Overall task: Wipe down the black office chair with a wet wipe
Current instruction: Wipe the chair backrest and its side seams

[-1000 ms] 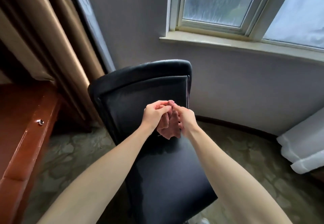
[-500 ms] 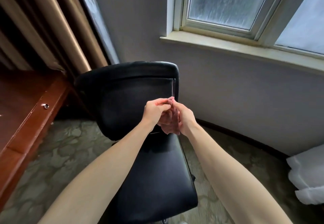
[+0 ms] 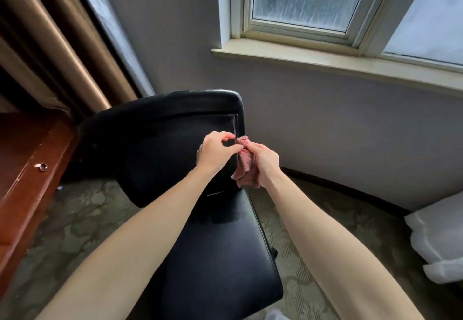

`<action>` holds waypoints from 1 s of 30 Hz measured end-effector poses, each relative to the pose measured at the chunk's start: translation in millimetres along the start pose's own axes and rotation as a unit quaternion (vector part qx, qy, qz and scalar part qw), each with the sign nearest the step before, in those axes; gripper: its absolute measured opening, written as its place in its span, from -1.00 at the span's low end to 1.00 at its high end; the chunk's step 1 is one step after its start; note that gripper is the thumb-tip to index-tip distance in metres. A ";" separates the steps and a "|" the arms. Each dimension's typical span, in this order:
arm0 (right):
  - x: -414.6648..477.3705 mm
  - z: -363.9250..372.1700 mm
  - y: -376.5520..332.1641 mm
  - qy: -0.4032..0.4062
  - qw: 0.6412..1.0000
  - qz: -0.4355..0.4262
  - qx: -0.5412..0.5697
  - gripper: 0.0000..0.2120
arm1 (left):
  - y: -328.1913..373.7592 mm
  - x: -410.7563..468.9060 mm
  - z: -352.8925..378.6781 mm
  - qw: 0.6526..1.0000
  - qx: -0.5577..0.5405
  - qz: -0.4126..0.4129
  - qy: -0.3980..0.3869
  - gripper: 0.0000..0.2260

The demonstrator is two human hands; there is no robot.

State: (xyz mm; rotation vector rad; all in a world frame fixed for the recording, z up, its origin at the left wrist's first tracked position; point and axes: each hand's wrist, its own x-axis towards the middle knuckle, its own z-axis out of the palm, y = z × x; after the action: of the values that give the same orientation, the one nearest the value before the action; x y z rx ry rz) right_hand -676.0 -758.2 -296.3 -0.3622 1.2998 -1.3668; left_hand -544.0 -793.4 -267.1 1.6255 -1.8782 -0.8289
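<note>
The black office chair (image 3: 175, 144) stands in front of me, its padded backrest facing me and its glossy seat (image 3: 225, 257) below. A pink wet wipe (image 3: 244, 163) hangs bunched at the backrest's right edge. My right hand (image 3: 263, 164) holds the wipe from the right side. My left hand (image 3: 218, 153) pinches the wipe's upper corner with thumb and forefinger, in front of the backrest.
A red-brown wooden desk (image 3: 27, 169) runs along the left. Brown curtains (image 3: 50, 43) hang behind the chair. A window sill (image 3: 325, 61) juts from the grey wall. White bedding (image 3: 441, 239) lies at the right. Patterned carpet surrounds the chair.
The view has swung so the chair sits further left. My hands have drawn slightly apart, and the wipe now shows between them at the backrest's right edge.
</note>
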 end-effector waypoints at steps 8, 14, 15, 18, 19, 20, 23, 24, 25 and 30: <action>60.3 -22.7 -45.0 0.014 0.999 -0.001 -0.030 -0.92 | 29.3 63.7 19.7 0.993 0.085 0.038 0.078 -0.51; 124.2 -38.6 -70.1 -0.065 0.991 0.035 -0.109 -0.94 | 42.7 116.8 31.9 0.967 0.222 -0.060 0.113 -0.46; 131.8 -41.4 -73.6 -0.082 0.989 0.041 -0.118 -0.91 | 42.3 121.5 33.4 0.962 0.232 -0.091 0.113 -0.46; 148.9 -44.4 -88.9 -0.111 0.983 0.054 -0.133 -0.87 | 40.7 133.3 34.5 0.952 0.242 -0.158 0.102 -0.46; 153.1 -43.2 -93.0 -0.121 0.982 0.048 -0.136 -0.89 | 41.7 137.6 35.0 0.951 0.241 -0.170 0.096 -0.47; 158.3 -41.3 -95.2 -0.136 0.980 0.034 -0.140 -0.92 | 43.5 142.6 36.0 0.950 0.239 -0.179 0.091 -0.48; 172.3 -30.3 -97.7 -0.171 0.969 -0.012 -0.175 -0.90 | 49.2 157.7 41.8 0.947 0.230 -0.200 0.095 -0.52; 175.8 -25.9 -99.6 -0.180 0.966 -0.023 -0.185 -0.89 | 50.5 160.6 44.2 0.946 0.229 -0.203 0.104 -0.55; 180.3 -21.0 -100.9 -0.186 0.963 -0.039 -0.193 -0.89 | 50.8 161.9 46.3 0.945 0.229 -0.205 0.114 -0.57; 196.2 6.1 -110.9 -0.214 0.954 -0.102 -0.184 -0.82 | 47.5 160.1 51.8 0.944 0.220 -0.199 0.142 -0.64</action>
State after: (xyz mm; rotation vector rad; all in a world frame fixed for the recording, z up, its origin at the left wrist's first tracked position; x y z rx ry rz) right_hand -784.0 -956.0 -292.3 -1.0161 1.1638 -1.1224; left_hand -637.1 -941.5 -268.8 2.3109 -1.6264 -0.2949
